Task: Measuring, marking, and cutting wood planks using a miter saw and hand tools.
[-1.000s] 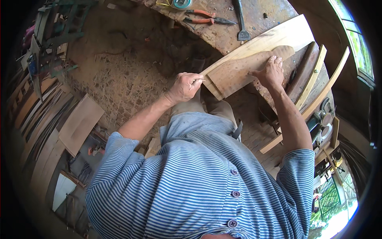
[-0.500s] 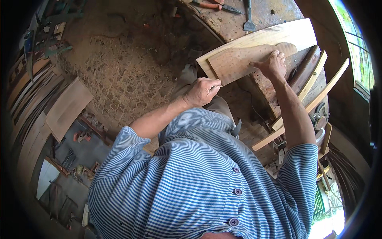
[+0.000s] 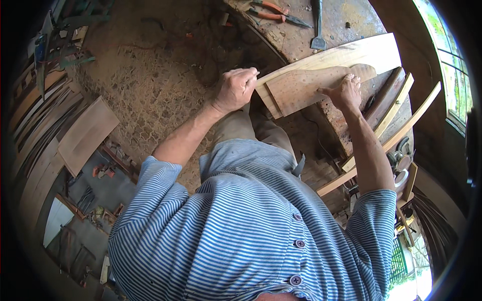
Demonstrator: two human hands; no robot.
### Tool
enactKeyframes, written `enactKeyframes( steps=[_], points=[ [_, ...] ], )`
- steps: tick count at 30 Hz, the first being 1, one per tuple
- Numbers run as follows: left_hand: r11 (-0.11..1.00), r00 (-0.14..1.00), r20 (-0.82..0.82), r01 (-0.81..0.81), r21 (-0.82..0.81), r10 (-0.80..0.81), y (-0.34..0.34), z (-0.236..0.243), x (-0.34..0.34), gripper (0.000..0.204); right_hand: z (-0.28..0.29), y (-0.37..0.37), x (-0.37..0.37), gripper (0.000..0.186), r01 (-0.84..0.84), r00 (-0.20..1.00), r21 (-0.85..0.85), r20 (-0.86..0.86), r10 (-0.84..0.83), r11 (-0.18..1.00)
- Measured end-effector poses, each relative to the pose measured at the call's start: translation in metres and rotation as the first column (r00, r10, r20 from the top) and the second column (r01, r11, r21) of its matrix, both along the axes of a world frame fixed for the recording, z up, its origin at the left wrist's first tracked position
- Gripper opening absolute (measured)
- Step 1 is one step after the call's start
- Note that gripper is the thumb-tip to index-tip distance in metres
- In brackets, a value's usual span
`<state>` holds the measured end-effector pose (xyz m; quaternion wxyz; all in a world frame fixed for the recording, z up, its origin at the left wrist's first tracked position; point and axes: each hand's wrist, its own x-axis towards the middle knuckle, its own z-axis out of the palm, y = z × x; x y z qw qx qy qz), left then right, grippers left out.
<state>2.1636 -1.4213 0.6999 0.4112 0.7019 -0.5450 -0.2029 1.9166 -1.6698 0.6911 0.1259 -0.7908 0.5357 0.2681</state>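
Note:
A thin brown wooden panel with one curved edge (image 3: 304, 89) lies on a longer pale plank (image 3: 359, 50). The plank rests on the workbench, its left end jutting past the bench edge. My right hand (image 3: 346, 94) presses on the panel near its right part, fingers and thumb spread. By the far corner of the plank's left end is my left hand (image 3: 236, 89), closed with thumb and fingers pinched together. Anything inside that pinch is too small or hidden to name.
On the workbench (image 3: 346, 15) lie orange-handled pliers (image 3: 281, 16) and a flat-bladed tool (image 3: 318, 41). Right of the panel are a dark wooden piece (image 3: 385, 90) and pale wood strips (image 3: 414, 119). A brown board (image 3: 89, 135) and stacked wood stand at the left.
My left hand has moved away from me and slightly left, from the near corner of the plank's left end to its far corner. My right hand stays pressed on the panel.

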Motion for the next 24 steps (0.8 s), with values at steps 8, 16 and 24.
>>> enactKeyframes(
  steps=[8,16,24],
  points=[
    [0.979,0.939,-0.324,0.164,0.123,-0.117,0.01,-0.008,-0.057,0.013,0.001,0.0,0.0,0.138,0.008,0.999,-0.005,0.035,-0.007,1.0],
    [0.937,0.937,0.022,-0.348,0.042,0.347,0.025,-0.002,0.043,0.012,-0.004,0.007,-0.008,0.138,-0.301,0.929,-0.168,0.169,0.328,0.939],
    [0.857,0.85,-0.178,-0.446,0.257,0.496,0.114,0.03,0.001,0.021,-0.012,0.036,-0.065,0.085,-0.666,0.615,-0.29,0.31,0.725,0.688]
  ],
)
